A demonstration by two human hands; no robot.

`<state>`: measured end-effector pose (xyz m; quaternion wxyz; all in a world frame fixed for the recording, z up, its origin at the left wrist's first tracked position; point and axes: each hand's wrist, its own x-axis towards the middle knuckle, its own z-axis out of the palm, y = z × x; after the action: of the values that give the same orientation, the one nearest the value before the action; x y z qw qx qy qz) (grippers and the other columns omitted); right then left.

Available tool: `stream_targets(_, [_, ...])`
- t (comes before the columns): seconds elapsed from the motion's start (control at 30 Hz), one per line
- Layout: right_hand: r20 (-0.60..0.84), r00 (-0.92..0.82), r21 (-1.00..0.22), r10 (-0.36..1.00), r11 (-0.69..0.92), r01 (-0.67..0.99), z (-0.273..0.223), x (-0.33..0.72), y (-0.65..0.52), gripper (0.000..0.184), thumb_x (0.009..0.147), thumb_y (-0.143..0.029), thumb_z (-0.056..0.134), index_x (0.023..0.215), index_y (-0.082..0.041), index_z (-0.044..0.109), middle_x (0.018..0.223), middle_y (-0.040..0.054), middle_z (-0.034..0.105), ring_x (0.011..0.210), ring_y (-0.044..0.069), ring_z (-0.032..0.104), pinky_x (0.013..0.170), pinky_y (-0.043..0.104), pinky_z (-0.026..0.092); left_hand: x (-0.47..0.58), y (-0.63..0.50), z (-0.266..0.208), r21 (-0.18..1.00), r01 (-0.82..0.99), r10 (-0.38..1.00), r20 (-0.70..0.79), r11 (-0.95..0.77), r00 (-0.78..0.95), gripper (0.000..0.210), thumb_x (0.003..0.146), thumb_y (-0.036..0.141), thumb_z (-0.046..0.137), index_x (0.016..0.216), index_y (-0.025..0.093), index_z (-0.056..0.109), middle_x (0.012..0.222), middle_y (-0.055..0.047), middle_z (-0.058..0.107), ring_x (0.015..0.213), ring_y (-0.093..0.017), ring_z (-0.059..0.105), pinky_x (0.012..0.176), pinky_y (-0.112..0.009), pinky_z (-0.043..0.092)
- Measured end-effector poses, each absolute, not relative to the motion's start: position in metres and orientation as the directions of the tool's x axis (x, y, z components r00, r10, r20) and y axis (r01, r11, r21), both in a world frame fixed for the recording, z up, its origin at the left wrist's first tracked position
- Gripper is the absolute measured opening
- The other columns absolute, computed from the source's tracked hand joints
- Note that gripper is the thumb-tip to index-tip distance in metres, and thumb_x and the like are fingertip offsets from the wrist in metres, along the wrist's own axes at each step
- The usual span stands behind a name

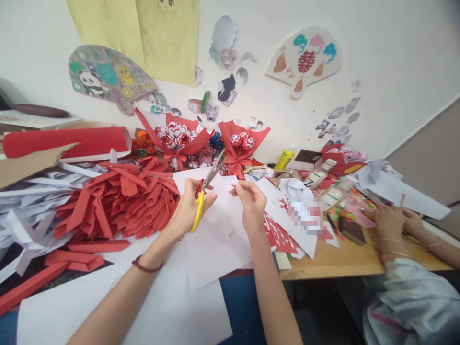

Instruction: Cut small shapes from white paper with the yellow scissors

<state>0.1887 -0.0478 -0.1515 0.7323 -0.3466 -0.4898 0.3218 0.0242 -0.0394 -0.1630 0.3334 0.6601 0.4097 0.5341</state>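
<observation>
My left hand (189, 206) is closed around a pair of scissors (200, 211) with yellow handles, the blades pointing up and away from me. A small red bit shows by its fingers, too little to name. Opposite it, my right hand (251, 201) has thumb and fingertips pinched together; what sits between them is too small to make out. Both hands are above sheets of white paper (212, 254). Left of them lies a heap of folded red paper strips (125, 201).
Folded white strips (28, 225) fill the far left, below a red paper roll (68, 143). Two red-wrapped paper flower bouquets (176, 136) stand against the wall. A yellow bottle (285, 157) and mixed scraps lie to the right, where another person's hands (390, 223) work at the wooden table (316, 266).
</observation>
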Motion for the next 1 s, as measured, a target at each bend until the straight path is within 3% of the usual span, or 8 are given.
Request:
stream_targets(0.1, [0.517,0.358,-0.796,0.777,0.591,-0.132,-0.151,0.189,-0.048,0.016,0.08,-0.03,0.071,0.085,-0.016,0.065,0.084,0.0019,0.066,0.066,0.011,0.064,0.065,0.026,0.052,0.028,-0.043,-0.164,0.852,0.244,0.881,0.415,-0.464,0.225,0.035,0.085,0.04,0.058,0.105,0.02,0.037,0.119,-0.011,0.055,0.087,-0.014,0.054,0.075,-0.029,0.043])
stream_targets(0.2, [0.526,0.367,-0.782,0.767,0.606,-0.146,-0.152,0.188,-0.048,0.015,0.082,-0.03,0.069,0.086,-0.017,0.065,0.085,0.0021,0.065,0.068,0.011,0.064,0.066,0.026,0.053,0.032,-0.047,-0.163,0.86,0.254,0.881,0.366,-0.443,0.298,0.032,0.087,0.039,0.055,0.105,0.02,0.037,0.114,-0.01,0.056,0.082,-0.014,0.053,0.07,-0.028,0.042])
stream_targets(0.57, [0.526,0.297,-0.766,0.797,0.596,-0.242,-0.155,0.186,-0.047,0.013,0.08,-0.025,0.071,0.086,-0.017,0.063,0.097,0.0039,0.069,0.091,0.017,0.068,0.092,0.036,0.054,0.034,-0.049,-0.162,0.841,0.351,0.899,0.313,-0.412,0.305,0.033,0.086,0.046,0.056,0.096,0.023,0.034,0.1,-0.004,0.062,0.072,-0.014,0.052,0.066,-0.027,0.038])
stream_targets(1.0, [0.515,0.319,-0.767,0.795,0.594,-0.243,-0.15,0.181,-0.051,0.018,0.078,-0.03,0.072,0.085,-0.018,0.061,0.097,0.0062,0.072,0.095,0.021,0.07,0.092,0.039,0.055,0.034,-0.047,-0.164,0.807,0.403,0.9,0.351,-0.431,0.259,0.035,0.082,0.045,0.06,0.089,0.024,0.034,0.084,0.001,0.057,0.06,-0.012,0.043,0.061,-0.024,0.033])
